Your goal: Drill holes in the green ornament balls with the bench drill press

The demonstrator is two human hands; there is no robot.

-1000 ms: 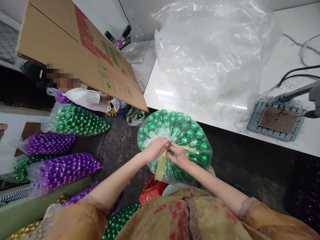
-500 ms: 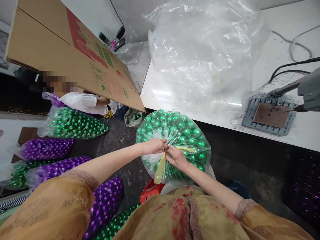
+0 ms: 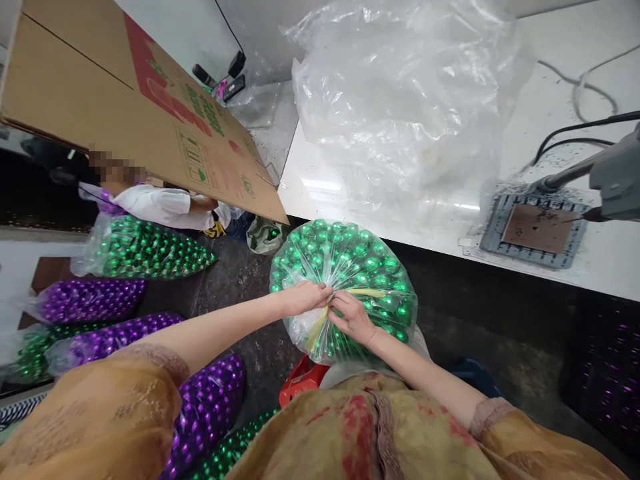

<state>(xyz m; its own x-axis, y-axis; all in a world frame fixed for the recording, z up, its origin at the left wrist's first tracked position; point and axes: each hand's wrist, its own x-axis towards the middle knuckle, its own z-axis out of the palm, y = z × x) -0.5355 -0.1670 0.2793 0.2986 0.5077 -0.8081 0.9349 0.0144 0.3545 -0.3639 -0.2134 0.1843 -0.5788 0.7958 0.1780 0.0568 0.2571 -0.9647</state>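
A clear plastic bag full of shiny green balls (image 3: 383, 267) stands in front of my body, its top gathered into pleats. At the gathered neck, my left hand (image 3: 309, 296) has its fingers closed in a pinch. My right hand (image 3: 354, 316) meets it there, fingers also pinched together on the neck. A yellow strip (image 3: 317, 328) runs out from between the hands, one end toward my body and the other to the right over the bag. Exactly what each fingertip grips is too small to make out.
A white table (image 3: 400, 223) with crumpled clear plastic (image 3: 395, 100) lies ahead, a machine (image 3: 617, 177) at its right. A cardboard box (image 3: 135, 107) leans at the upper left, near a person in a white shirt (image 3: 160, 206). Purple-filled bags (image 3: 213, 407) stand at left.
The yellow strip's near end now lies closer against the bag and looks narrower. Both hands stay at the neck with small finger movements. The view has shifted slightly.
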